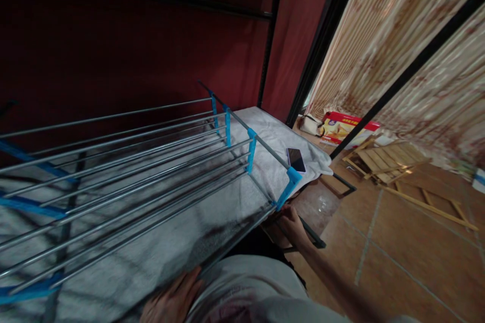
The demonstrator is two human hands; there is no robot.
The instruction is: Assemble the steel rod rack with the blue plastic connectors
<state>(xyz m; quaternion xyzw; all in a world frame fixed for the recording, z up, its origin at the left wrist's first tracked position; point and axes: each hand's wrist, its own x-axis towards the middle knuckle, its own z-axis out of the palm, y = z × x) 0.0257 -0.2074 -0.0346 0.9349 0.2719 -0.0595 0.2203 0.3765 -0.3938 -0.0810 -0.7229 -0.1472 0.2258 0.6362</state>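
Note:
A rack of grey metal tubes point(162, 162) with blue plastic connectors lies across a pale cloth-covered surface. At its near right corner, my right hand point(291, 225) has its fingers curled closed against the underside of a blue connector point(288, 187). My left hand point(172, 297) is at the bottom of the view, beside the front edge of the surface. Its visible fingers are stretched out and lie flat; the thumb is hidden. A dark-screened phone point(296, 160) rests on the cloth point(267, 122), just beyond the right end of the rack.
Black metal posts point(317, 55) frame the surface, with a dark red wall point(132, 50) behind. On the tiled floor to the right are a folded wooden stool point(394, 159), a red and yellow box point(348, 128) and a white bag point(311, 124). A patterned curtain point(417, 55) hangs beyond.

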